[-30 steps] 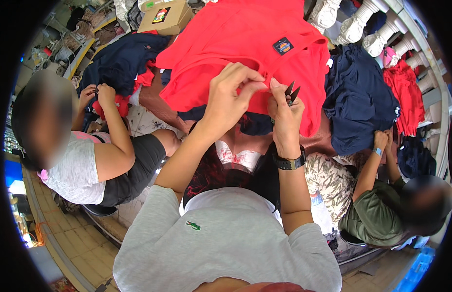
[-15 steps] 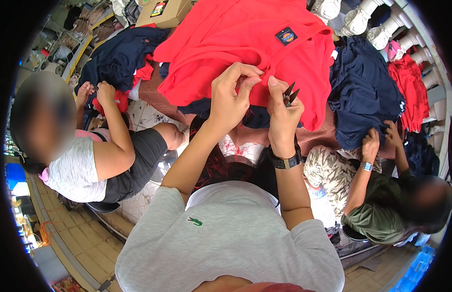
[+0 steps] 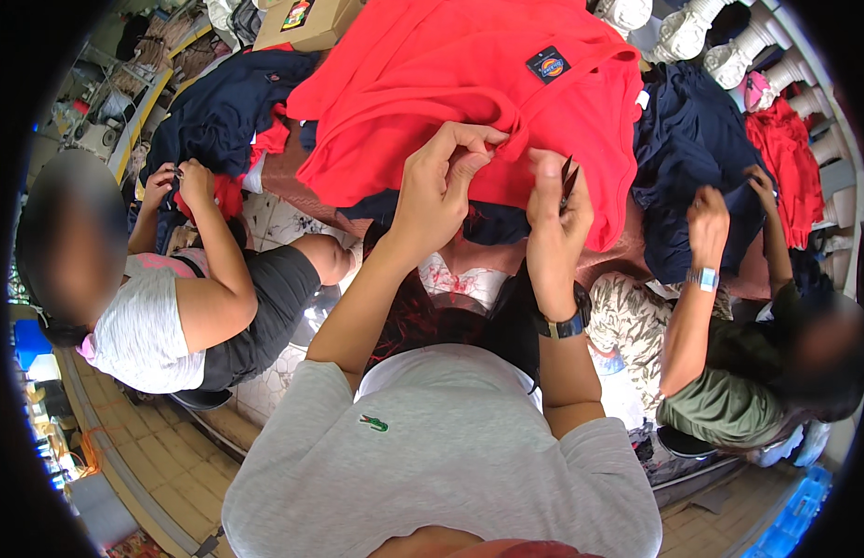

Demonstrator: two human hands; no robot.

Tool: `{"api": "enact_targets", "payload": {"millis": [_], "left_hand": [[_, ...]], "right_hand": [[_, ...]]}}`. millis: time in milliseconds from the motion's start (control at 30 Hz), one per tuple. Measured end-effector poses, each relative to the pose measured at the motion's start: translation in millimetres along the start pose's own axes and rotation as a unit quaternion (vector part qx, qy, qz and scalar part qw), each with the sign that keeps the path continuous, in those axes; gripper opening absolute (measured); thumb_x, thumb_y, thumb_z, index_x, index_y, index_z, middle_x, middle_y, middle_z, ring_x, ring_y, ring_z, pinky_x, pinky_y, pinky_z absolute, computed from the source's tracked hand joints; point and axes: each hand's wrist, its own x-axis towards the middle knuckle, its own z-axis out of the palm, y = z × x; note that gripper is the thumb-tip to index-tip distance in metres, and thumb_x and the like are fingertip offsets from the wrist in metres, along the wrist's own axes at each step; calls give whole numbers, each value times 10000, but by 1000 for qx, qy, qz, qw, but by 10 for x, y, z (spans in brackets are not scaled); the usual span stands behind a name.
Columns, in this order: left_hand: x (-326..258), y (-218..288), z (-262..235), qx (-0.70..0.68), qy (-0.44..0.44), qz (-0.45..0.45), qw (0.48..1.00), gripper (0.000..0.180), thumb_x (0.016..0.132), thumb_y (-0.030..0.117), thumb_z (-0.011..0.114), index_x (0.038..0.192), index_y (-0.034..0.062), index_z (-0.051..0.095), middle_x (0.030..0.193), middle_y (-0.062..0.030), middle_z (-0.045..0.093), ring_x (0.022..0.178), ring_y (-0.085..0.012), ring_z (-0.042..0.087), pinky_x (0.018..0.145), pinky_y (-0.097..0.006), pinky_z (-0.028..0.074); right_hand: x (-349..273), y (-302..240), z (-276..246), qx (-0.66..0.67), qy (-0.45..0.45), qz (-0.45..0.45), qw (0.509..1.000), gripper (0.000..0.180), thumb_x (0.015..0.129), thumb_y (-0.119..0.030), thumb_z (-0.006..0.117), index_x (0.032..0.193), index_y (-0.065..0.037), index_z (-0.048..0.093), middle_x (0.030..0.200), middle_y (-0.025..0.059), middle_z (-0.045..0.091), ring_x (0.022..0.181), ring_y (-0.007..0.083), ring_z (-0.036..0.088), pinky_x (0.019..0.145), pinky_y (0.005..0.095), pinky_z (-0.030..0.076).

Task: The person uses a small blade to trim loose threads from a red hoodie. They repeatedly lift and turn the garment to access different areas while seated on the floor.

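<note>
Grey short-sleeved shirt [image 3: 441,456], dark wristwatch [image 3: 568,326]

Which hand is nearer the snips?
Right. The right hand holds the snips; the left hand is apart, to their left, fingertips at the red garment.

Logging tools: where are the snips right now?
Head view, right of centre: the snips are in the right hand, with the red garment behind them.

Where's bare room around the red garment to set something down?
A brown strip looks bare between the red garment and left navy garment; another, between the red garment and camouflage trousers. Crowded centre: left hand, and right hand with snips, over red garment.
</note>
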Motion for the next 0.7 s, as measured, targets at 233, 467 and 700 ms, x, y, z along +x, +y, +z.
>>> {"api": "enact_targets", "payload": {"millis": [233,467,700], "left_hand": [[-50,63,-11,-25,-13,8,1000,106,1035,86,525,1003,-15,540,1215,-165,618,1146,-199,600,1017,-356,495],[-81,121,-24,-8,-20,3,1000,91,1013,48,550,939,-5,560,1221,-140,624,1107,-161,596,946,-302,485],[-46,99,-38,30,-23,27,999,95,1030,58,518,960,-2,539,1206,-149,629,1130,-181,598,961,-331,508]], "right_hand": [[-52,-195,-93,20,-179,171,969,488,1080,-417,382,917,-13,602,677,-48,399,564,37,286,510,229,250],[10,-185,-52,60,-211,212,952,492,1075,-412,404,829,-33,598,636,-65,353,543,33,278,490,225,225],[64,-88,-105,62,-275,211,936,492,1061,-414,457,747,-48,557,629,-59,371,520,34,273,483,231,226]]}}
